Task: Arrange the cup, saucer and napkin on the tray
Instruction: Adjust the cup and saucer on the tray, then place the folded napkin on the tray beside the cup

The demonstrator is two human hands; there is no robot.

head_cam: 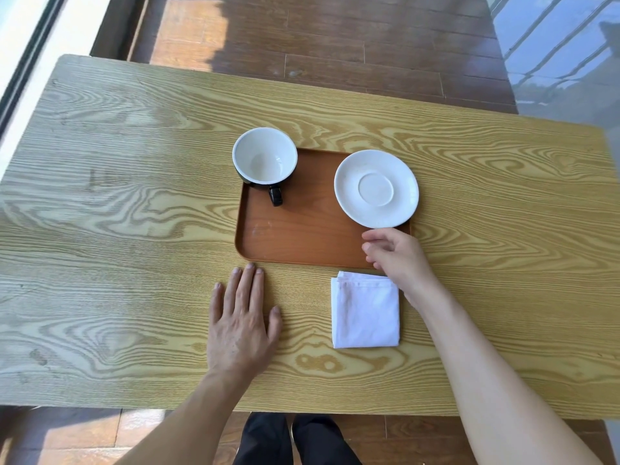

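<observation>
The right hand [396,260] hovered with its fingers loosely curled and holding nothing, the fingertips just short of the near rim of the white saucer [376,188]. That saucer sat at the tray's right side, its edge overhanging the rim. Just below the same hand — beside the wrist — lay the folded white napkin [365,312], on the table [134,196] and off the tray. The left hand [241,323] lay flat on the wood, its 5 fingers spread and empty, fingertips nearly touching the brown tray [302,236] at its near edge. Beyond those fingertips stood the cup [265,159] — black outside, white inside — upright in the tray's far left corner, handle pointing back toward the person.
</observation>
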